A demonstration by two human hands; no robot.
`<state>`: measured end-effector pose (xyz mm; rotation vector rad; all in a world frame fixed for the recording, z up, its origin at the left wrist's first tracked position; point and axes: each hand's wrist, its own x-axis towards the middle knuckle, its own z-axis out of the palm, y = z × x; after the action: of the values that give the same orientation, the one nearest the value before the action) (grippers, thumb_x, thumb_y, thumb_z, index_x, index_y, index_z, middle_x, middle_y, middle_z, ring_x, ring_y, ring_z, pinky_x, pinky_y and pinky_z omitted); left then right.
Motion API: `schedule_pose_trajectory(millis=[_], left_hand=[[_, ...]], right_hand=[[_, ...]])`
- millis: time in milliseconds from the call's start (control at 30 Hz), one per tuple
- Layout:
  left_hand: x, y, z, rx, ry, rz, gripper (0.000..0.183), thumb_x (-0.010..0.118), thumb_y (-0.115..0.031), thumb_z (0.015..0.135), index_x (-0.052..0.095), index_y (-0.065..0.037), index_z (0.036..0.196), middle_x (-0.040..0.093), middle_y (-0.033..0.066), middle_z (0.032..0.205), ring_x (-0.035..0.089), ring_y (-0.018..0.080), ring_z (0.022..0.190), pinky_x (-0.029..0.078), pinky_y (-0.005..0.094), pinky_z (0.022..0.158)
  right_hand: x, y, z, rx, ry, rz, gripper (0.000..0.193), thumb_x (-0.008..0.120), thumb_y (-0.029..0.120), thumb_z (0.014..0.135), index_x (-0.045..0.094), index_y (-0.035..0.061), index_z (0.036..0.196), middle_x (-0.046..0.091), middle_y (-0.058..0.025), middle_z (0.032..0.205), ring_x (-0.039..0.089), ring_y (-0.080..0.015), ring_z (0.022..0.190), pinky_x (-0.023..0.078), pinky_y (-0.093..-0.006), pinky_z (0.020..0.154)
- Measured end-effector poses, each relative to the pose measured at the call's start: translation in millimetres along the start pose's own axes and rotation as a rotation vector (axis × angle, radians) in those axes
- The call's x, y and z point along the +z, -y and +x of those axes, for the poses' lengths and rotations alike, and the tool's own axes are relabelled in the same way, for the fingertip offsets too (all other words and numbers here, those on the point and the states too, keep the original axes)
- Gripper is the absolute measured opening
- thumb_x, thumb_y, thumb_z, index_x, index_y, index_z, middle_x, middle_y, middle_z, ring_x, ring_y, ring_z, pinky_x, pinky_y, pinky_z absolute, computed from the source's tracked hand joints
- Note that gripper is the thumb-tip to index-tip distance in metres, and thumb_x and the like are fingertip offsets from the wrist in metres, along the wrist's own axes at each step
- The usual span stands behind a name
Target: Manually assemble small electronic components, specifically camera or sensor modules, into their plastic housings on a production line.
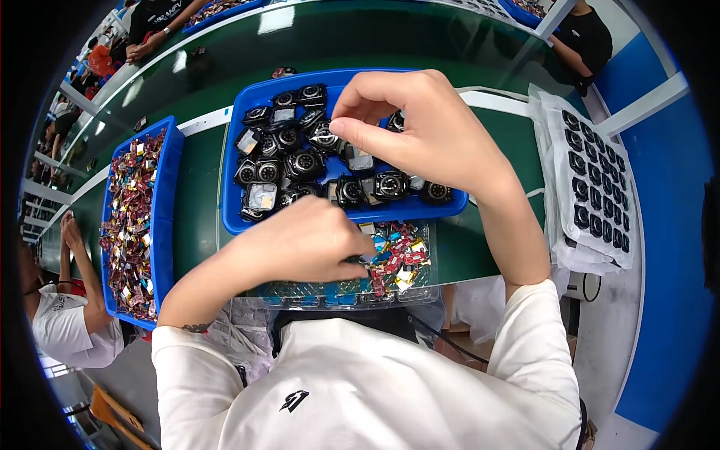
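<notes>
Hovering kinda half-open over the blue bin: right hand, left hand curled by bin's near edge, can't tell either's grip.

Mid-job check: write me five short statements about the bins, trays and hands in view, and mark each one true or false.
1. The right hand is above the middle bin. True.
2. The middle bin is red. False: it is blue.
3. The left bin holds many small reddish parts. True.
4. The white trays are left of the middle bin. False: they are to its right.
5. The right hand is nearer the clear tray than the left hand is. False: the left hand is nearer.
</notes>
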<state>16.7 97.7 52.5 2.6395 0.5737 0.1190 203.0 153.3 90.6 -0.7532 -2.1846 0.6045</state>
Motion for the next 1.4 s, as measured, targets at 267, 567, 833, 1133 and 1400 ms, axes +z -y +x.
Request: schedule_pose_trajectory(millis=[267, 567, 833, 1133, 1400], left_hand=[[13.7, 2.1, 0.6, 0.095, -0.124, -0.043, 0.009, 0.070, -0.012, 0.074, 0.069, -0.005, 0.079, 0.066, 0.0068, 0.069, 0.063, 0.0241, 0.058, 0.051, 0.0340, 0.053], [-47.1, -6.6, -3.1, -0.226, -0.494, -0.397, 0.004, 0.068, -0.003, 0.073, 0.066, 0.000, 0.073, 0.059, 0.0008, 0.057, 0.052, 0.0051, 0.049, 0.038, 0.0190, 0.047], [-62.6, 3.6, -3.5, -0.236, -0.794, -0.710, 0.010, 0.067, -0.007, 0.082, 0.067, 0.000, 0.088, 0.060, -0.0032, 0.071, 0.045, -0.0008, 0.058, 0.033, 0.0148, 0.052], [-71.8, 9.0, -6.4, -0.103, -0.728, -0.539, 0.021, 0.072, -0.003, 0.073, 0.069, -0.001, 0.093, 0.063, 0.0055, 0.093, 0.052, 0.0104, 0.082, 0.038, 0.0233, 0.069], [-73.4, 5.3, -7.9, -0.106, -0.825, -0.469, 0.015, 0.073, -0.001, 0.073, 0.068, 0.000, 0.088, 0.064, 0.0058, 0.091, 0.058, 0.0116, 0.088, 0.041, 0.0231, 0.072]], right_hand=[[-2.0, -2.5, -3.5, -0.011, 0.037, 0.009, 0.014, 0.069, 0.015, 0.082, 0.067, 0.0006, 0.084, 0.066, -0.0078, 0.072, 0.065, -0.0143, 0.068, 0.050, -0.0267, 0.063], [-26.5, 10.6, -6.3, 0.014, 0.315, 0.183, 0.025, 0.077, 0.022, 0.075, 0.063, 0.0008, 0.073, 0.064, -0.0060, 0.068, 0.061, -0.0163, 0.063, 0.047, -0.0282, 0.062], [-24.9, 15.7, -5.5, -0.021, -0.016, 0.197, 0.016, 0.075, 0.013, 0.076, 0.069, 0.0000, 0.082, 0.068, -0.0079, 0.072, 0.064, -0.0127, 0.067, 0.049, -0.0254, 0.060], [-20.2, 11.0, 1.5, -0.013, 0.010, 0.178, 0.011, 0.073, 0.010, 0.078, 0.070, 0.0000, 0.082, 0.068, -0.0073, 0.073, 0.063, -0.0113, 0.066, 0.049, -0.0247, 0.059], [-13.4, 8.4, 0.7, 0.175, -0.092, 0.350, 0.011, 0.070, 0.008, 0.082, 0.069, -0.0018, 0.086, 0.067, -0.0053, 0.076, 0.061, -0.0079, 0.068, 0.049, -0.0227, 0.061]])
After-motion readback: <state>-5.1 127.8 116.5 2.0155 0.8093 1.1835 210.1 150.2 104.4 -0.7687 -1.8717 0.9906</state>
